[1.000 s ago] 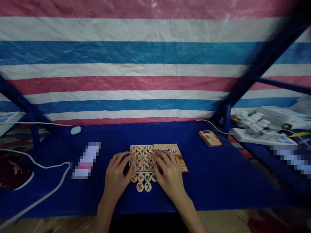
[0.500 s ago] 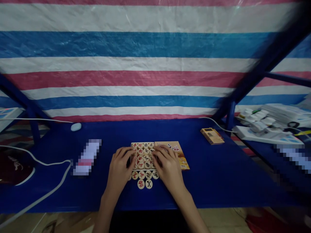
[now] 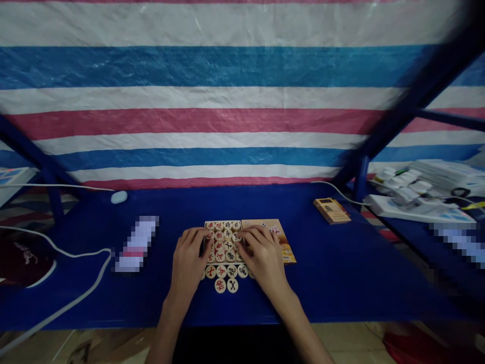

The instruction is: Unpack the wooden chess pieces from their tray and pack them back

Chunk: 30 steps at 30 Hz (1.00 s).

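Round cream chess pieces (image 3: pixel 228 245) with red and black characters fill a white-edged box (image 3: pixel 223 264) in rows. More loose pieces (image 3: pixel 221 271) lie on the blue surface just in front of it, with a red one (image 3: pixel 220 285) and a black one (image 3: pixel 232 285) nearest me. My left hand (image 3: pixel 190 253) is curled at the box's left side, its fingertips pinched at a piece in the left column. At the right side, my right hand (image 3: pixel 261 253) has its thumb and fingers at a right-column piece. It partly covers an illustrated yellow-brown lid (image 3: pixel 287 247).
A blurred phone (image 3: pixel 137 244) and a white oval item (image 3: pixel 118 197) lie left, near white cables (image 3: pixel 76 306). At the back right is a small tan box (image 3: pixel 331 211). Power strips (image 3: pixel 413 210) and a dark red cap (image 3: pixel 26 263) sit at the sides.
Both hands have shifted slightly at the box's sides, and the fingers have closed in a little on the outer columns. The pieces look the same.
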### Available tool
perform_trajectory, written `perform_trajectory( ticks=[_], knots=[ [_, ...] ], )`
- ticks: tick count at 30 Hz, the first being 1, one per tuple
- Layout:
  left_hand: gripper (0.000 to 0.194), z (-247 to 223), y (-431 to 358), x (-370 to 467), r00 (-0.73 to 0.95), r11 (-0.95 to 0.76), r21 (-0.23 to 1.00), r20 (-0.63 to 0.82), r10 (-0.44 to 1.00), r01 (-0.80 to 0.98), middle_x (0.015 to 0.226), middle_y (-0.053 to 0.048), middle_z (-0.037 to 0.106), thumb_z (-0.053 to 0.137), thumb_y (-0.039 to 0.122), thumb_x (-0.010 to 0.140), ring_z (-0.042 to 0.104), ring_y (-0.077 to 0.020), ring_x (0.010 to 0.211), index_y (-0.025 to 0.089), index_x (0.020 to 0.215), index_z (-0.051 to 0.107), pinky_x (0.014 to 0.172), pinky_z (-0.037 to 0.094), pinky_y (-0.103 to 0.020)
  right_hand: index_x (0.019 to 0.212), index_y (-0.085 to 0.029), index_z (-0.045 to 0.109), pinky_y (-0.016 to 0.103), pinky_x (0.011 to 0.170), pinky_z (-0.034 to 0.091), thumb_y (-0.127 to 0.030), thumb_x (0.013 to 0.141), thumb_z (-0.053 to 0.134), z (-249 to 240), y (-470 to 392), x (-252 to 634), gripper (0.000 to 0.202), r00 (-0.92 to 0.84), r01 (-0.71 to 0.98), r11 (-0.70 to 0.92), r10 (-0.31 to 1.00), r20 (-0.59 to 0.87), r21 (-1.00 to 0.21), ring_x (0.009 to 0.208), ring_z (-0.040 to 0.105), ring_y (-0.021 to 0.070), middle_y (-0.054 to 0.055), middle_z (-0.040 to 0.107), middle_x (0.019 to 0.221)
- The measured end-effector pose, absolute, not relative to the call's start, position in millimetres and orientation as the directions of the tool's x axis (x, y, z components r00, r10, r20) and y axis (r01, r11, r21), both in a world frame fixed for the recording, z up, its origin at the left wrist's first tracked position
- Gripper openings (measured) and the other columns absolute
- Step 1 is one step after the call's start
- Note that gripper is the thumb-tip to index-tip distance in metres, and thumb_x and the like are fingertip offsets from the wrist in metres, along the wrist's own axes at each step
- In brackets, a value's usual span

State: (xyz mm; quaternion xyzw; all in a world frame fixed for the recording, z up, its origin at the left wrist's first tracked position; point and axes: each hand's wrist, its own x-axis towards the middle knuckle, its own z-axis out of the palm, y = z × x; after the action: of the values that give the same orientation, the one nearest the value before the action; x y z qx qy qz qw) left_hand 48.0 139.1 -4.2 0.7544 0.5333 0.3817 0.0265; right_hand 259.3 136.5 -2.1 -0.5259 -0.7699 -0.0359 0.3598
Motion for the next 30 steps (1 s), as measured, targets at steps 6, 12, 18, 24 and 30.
perform_trajectory(
  ticks=[6,12,18,24,30],
  knots=[
    [0.018,-1,98,40,0.040,-0.496,0.526,0.657,0.753,0.691,0.114,-0.005,0.068,0.065,0.017,0.094,0.064,-0.0209,0.109,0.024,0.111,0.066,0.094,0.053,-0.039,0.109,-0.026,0.068,0.041,0.089,0.050,-0.022,0.095,0.063,5,105,264,0.015,-0.132,0.713,0.534,0.738,0.661,-0.453,0.107,0.064,0.0238,0.004,0.073,0.108],
    [0.028,-21,45,21,0.204,-0.583,0.413,0.667,0.717,0.700,0.111,-0.003,0.072,0.067,0.007,0.090,0.065,-0.0181,0.106,0.023,0.114,0.068,0.090,0.051,-0.034,0.117,-0.026,0.067,0.038,0.084,0.053,-0.014,0.092,0.066,-14,47,287,0.027,-0.333,0.683,0.622,0.731,0.595,-0.382,0.103,0.065,0.0215,0.004,0.072,0.114],
    [0.023,-35,39,23,0.191,-0.532,0.348,0.672,0.716,0.772,0.108,-0.001,0.075,0.070,0.010,0.090,0.067,-0.0184,0.103,0.023,0.109,0.071,0.088,0.048,-0.034,0.115,-0.024,0.070,0.036,0.083,0.050,-0.015,0.095,0.062,-28,38,285,0.024,-0.353,0.704,0.627,0.717,0.601,-0.334,0.099,0.066,0.0203,0.003,0.073,0.110],
    [0.026,-37,39,28,0.200,-0.530,0.331,0.671,0.714,0.780,0.105,-0.003,0.072,0.070,0.009,0.090,0.065,-0.0177,0.097,0.024,0.110,0.074,0.086,0.048,-0.034,0.111,-0.026,0.073,0.036,0.081,0.046,-0.020,0.095,0.064,-32,39,275,0.019,-0.239,0.724,0.559,0.752,0.614,-0.404,0.096,0.063,0.0205,0.004,0.072,0.104],
    [0.032,-29,40,27,0.208,-0.521,0.334,0.651,0.730,0.785,0.101,-0.003,0.071,0.067,0.008,0.091,0.066,-0.0160,0.090,0.027,0.116,0.073,0.081,0.049,-0.032,0.116,-0.026,0.072,0.037,0.079,0.045,-0.016,0.093,0.066,-28,39,277,0.026,-0.237,0.724,0.565,0.742,0.628,-0.395,0.091,0.063,0.0194,0.004,0.071,0.102]
  ],
)
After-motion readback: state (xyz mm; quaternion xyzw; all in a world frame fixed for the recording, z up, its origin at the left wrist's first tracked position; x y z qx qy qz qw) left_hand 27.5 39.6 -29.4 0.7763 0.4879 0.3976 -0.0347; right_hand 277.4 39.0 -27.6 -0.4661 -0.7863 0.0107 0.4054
